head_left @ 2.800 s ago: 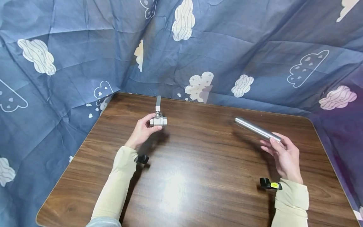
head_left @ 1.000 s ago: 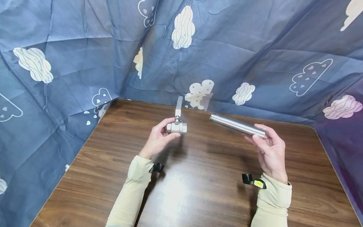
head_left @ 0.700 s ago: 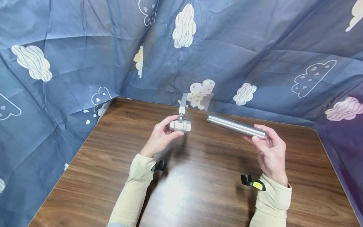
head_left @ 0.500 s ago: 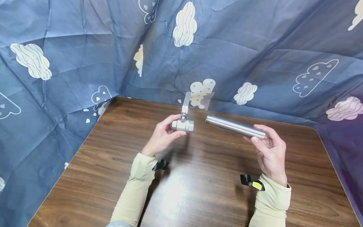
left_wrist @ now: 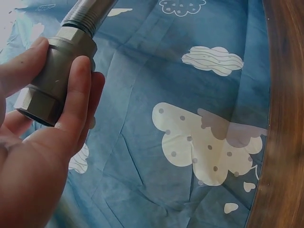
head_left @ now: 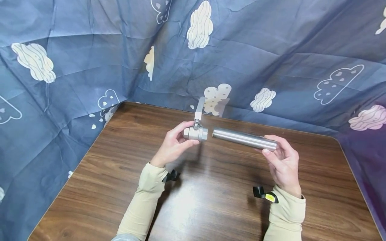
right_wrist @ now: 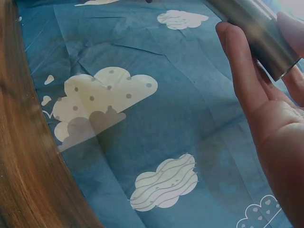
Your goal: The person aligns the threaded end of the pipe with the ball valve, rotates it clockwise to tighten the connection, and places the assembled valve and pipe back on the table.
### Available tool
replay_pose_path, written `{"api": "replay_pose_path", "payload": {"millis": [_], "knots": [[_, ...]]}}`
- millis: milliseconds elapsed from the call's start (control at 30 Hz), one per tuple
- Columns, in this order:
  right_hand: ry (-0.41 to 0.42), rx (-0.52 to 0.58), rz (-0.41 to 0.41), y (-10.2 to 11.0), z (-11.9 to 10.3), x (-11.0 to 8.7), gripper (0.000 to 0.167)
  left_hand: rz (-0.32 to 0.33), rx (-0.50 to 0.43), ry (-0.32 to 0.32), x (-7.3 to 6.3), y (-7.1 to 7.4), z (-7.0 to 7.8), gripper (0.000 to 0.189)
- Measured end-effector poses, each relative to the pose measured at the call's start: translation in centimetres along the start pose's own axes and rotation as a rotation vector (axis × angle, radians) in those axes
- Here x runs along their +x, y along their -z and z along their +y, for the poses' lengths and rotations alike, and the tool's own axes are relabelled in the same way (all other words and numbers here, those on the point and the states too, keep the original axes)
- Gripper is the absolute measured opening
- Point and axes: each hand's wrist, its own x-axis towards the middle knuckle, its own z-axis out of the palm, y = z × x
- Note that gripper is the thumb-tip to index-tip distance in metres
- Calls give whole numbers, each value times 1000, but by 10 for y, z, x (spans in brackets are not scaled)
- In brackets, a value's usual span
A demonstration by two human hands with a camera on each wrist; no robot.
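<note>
In the head view my left hand [head_left: 173,145] pinches a silver ball valve [head_left: 195,133] between thumb and fingers, its flat lever pointing up and away. My right hand [head_left: 283,162] grips the right end of a shiny metal pipe [head_left: 242,138], which slants slightly down to the right. The pipe's left end faces the valve's right opening, with a narrow gap between them in the head view. Threads show on the pipe [left_wrist: 85,19] close to the valve [left_wrist: 57,73] in the left wrist view. Both parts are held above the table.
A brown wood-grain table [head_left: 217,207] lies beneath both hands. Dark blue cloth [head_left: 241,60] with cloud prints hangs behind it and at both sides. Black wrist straps [head_left: 265,194] stick out from the sleeves.
Over the earlier frames my left hand has carried the valve to the right. My right hand has brought the pipe leftward and turned it closer to level. The gap between them has narrowed.
</note>
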Motion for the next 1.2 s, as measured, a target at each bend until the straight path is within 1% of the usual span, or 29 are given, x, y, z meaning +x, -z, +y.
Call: {"api": "replay_pose_path", "payload": {"millis": [200,400,700,900,1200], "knots": [[-18,-10,-14,-2,3,-1,39,8,3,9,-1,2,2,53],[-33,-38,-10,-3,5,-1,41,3,-2,16,-1,2,3,54],[-49,-43,-10,-4,6,-2,41,-1,-2,23,-1,1,4,55],[-58,-52,-10,-4,7,-3,42,-13,-4,23,0,1,2,54],[-56,-61,-24,-6,9,1,41,-9,0,20,0,2,1,54]]}}
